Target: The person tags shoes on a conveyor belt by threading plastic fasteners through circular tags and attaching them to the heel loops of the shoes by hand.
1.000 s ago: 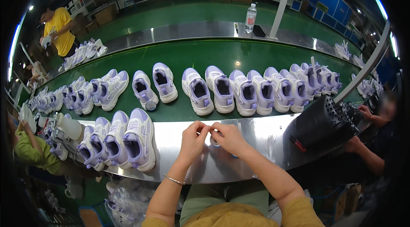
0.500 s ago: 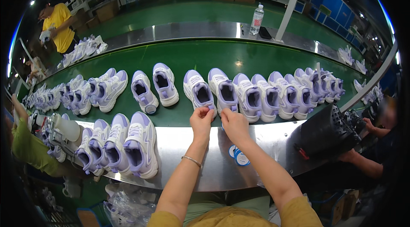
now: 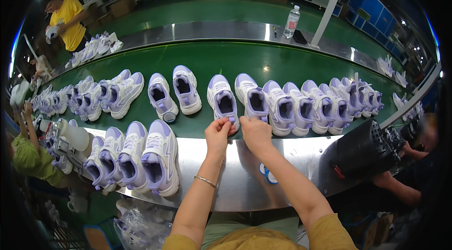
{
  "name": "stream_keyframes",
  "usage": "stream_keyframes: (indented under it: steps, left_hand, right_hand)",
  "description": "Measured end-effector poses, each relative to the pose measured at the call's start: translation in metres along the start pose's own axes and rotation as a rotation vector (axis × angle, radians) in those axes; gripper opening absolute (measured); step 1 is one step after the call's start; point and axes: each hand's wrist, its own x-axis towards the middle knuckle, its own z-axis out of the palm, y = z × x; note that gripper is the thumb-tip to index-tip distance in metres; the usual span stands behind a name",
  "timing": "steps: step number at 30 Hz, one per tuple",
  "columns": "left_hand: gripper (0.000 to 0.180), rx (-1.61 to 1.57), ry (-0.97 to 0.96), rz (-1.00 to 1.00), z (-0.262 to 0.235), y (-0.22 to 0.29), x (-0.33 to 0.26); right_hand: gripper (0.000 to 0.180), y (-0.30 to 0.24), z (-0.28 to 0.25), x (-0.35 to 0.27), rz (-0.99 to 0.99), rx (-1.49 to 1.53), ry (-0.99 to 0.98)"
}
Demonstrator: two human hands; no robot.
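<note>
My left hand (image 3: 217, 138) is closed in a pinch at the purple heel tab of a white and lavender sneaker (image 3: 218, 85), which stands toe away from me on the green belt. Beside it, my right hand (image 3: 257, 133) is closed just behind the heel of the matching sneaker (image 3: 246, 85); whatever its fingers hold is hidden. Blue and white round labels (image 3: 269, 175) lie on the metal ledge, partly covered by my right forearm.
More sneakers (image 3: 282, 99) line the green belt (image 3: 155, 59) on both sides. Several sneakers (image 3: 157, 156) stand on the metal ledge (image 3: 202, 156) at left, a black container (image 3: 360, 151) at right. Across the belt is a water bottle (image 3: 291, 22). Co-workers (image 3: 70, 24) stand around.
The whole view has shifted slightly. My right hand has turned with its fingers curled in more, and my left fingertips sit a little farther from it. My right forearm now covers more of the labels.
</note>
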Motion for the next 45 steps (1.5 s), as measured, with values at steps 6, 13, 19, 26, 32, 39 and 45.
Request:
stream_keyframes:
  steps: [6, 13, 19, 26, 32, 39, 45]
  left_hand:
    - [0.015, -0.011, -0.055, -0.040, -0.008, 0.009, 0.005]
    - [0.014, -0.030, -0.057, -0.053, -0.013, 0.009, 0.002]
    - [0.011, -0.029, -0.020, -0.034, -0.017, 0.007, 0.005]
    - [0.009, 0.103, 0.129, 0.125, -0.026, 0.025, 0.000]
    - [0.009, 0.308, -0.025, 0.505, -0.011, 0.047, -0.008]
    - [0.007, 0.499, -0.166, 0.404, -0.003, 0.042, -0.008]
    - [0.008, 0.443, -0.104, 0.378, -0.007, 0.040, -0.006]
  right_hand:
    - [0.002, -0.009, -0.004, 0.004, -0.068, 0.017, 0.020]
    - [0.003, -0.004, -0.004, 0.007, -0.108, -0.029, 0.065]
    - [0.009, -0.021, -0.007, 0.016, -0.219, 0.015, -0.004]
    - [0.026, 0.001, -0.010, 0.012, 0.124, 0.830, -0.148]
    - [0.017, -0.016, -0.042, 0.029, 0.163, 0.915, -0.122]
    - [0.014, -0.012, -0.030, 0.039, 0.380, 1.345, -0.190]
    - [0.013, -0.019, -0.026, 0.033, 0.426, 1.474, -0.306]
